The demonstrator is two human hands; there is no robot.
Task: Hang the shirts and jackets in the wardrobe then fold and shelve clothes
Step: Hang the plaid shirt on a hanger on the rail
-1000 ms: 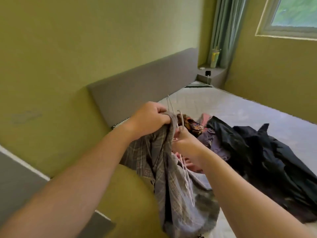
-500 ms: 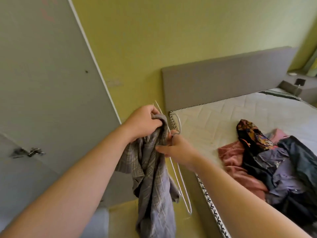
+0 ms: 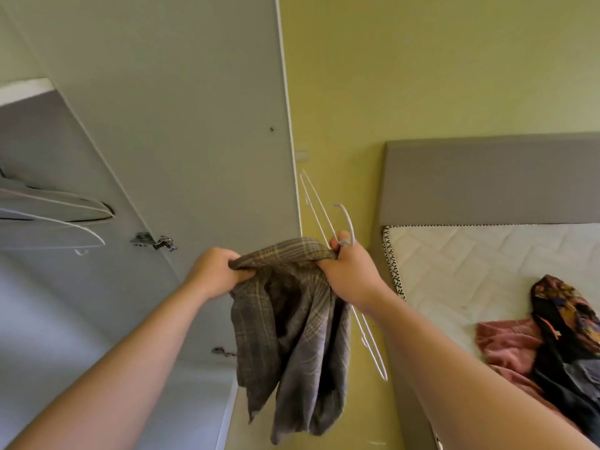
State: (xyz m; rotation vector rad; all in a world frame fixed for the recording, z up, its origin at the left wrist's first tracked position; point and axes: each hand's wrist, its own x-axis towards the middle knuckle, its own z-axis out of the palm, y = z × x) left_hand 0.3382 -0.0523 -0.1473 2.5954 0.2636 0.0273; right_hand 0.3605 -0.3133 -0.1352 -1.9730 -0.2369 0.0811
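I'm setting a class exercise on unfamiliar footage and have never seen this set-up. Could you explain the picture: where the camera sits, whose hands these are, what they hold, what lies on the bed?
There is no machine: a person wears a wide-angle camera on the head, so you look forward and down along their own arms. It is the only view. The left hand and the right hand each grip the top of a grey plaid shirt, which hangs between them. The right hand's grip also takes in white wire hangers. On the left stands a grey wardrobe door. On the right, the bed carries a pile of clothes, pink and dark pieces among them.
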